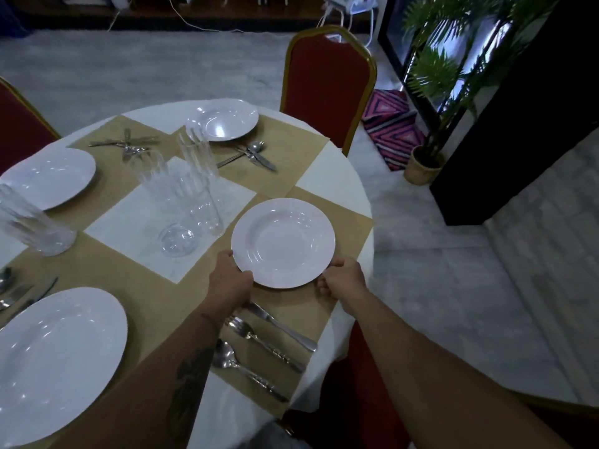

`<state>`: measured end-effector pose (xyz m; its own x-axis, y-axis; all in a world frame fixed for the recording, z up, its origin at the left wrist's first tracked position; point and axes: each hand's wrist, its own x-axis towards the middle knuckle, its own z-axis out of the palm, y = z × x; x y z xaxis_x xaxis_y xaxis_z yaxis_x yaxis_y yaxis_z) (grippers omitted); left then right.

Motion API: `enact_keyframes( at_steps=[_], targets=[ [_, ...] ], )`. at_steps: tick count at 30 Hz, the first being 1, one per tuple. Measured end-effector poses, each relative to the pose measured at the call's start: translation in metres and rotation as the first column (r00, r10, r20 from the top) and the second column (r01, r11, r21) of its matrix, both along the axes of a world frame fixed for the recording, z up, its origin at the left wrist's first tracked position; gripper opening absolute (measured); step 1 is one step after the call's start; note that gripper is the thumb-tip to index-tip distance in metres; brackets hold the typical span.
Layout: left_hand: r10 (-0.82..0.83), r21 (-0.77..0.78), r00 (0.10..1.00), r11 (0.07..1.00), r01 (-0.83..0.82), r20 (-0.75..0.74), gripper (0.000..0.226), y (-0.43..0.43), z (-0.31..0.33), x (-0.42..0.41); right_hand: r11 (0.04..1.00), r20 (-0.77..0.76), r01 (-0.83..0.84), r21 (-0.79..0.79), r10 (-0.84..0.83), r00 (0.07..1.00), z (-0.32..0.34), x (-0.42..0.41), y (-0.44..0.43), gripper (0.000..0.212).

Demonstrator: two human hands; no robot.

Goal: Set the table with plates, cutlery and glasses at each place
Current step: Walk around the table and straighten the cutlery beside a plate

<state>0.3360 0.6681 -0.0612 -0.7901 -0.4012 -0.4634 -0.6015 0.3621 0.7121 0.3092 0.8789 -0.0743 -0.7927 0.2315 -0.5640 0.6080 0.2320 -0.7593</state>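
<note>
Two hands hold one white plate (283,243) over the tan placemat (351,222) at the right edge of the bench (324,176). The left hand (231,277) grips the plate's near-left rim with its thumb on top. The right hand (343,280) curls its fingers round the near-right rim. Whether the plate lies flat on the mat or is a little raised, I cannot tell.

Just behind the hands, toward the near edge, a knife (278,322), a fork (265,343) and a spoon (246,367) lie side by side on the same mat, the knife nearest the plate.

A cluster of clear glasses (201,205) stands upright at the middle of the bench, just left of the held plate. A lone glass (32,222) stands at the left edge.

Three more plates are laid out: a far plate (223,119) at the far edge with crossed cutlery (249,155) beside it, a left plate (50,176), and a near plate (55,361) at the near-left edge.

A red chair (327,89) stands beyond the far edge.
</note>
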Motion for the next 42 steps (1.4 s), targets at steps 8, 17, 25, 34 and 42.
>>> enact_keyframes(
  at_steps=[8, 17, 25, 34, 42],
  targets=[
    [0.029, 0.002, 0.999, 1.0, -0.029, 0.024, 0.072, 0.03, 0.0, 0.01, 0.999, -0.033, -0.008, 0.052, 0.009, 0.999, -0.001, -0.005, 0.017, 0.015],
    [0.077, 0.011, 0.997, 0.997, -0.077, -0.003, 0.047, 0.054, 0.013, 0.02, 0.996, 0.008, -0.079, 0.051, 0.078, 0.997, 0.01, -0.001, 0.024, 0.025],
    [0.043, -0.046, 0.999, 0.998, -0.043, 0.003, 0.058, 0.061, 0.013, 0.019, 0.998, 0.036, -0.058, 0.028, 0.057, 0.998, -0.004, 0.021, 0.041, 0.033],
    [0.031, -0.073, 0.998, 0.997, -0.035, -0.045, 0.049, 0.068, 0.011, 0.019, 1.0, -0.042, -0.003, 0.003, 0.003, 0.999, 0.0, 0.009, 0.047, 0.014],
    [0.043, -0.054, 0.998, 0.998, -0.045, -0.035, 0.048, 0.064, 0.019, 0.019, 0.996, -0.026, -0.081, 0.034, 0.082, 0.996, -0.003, 0.007, 0.05, 0.021]
  ],
)
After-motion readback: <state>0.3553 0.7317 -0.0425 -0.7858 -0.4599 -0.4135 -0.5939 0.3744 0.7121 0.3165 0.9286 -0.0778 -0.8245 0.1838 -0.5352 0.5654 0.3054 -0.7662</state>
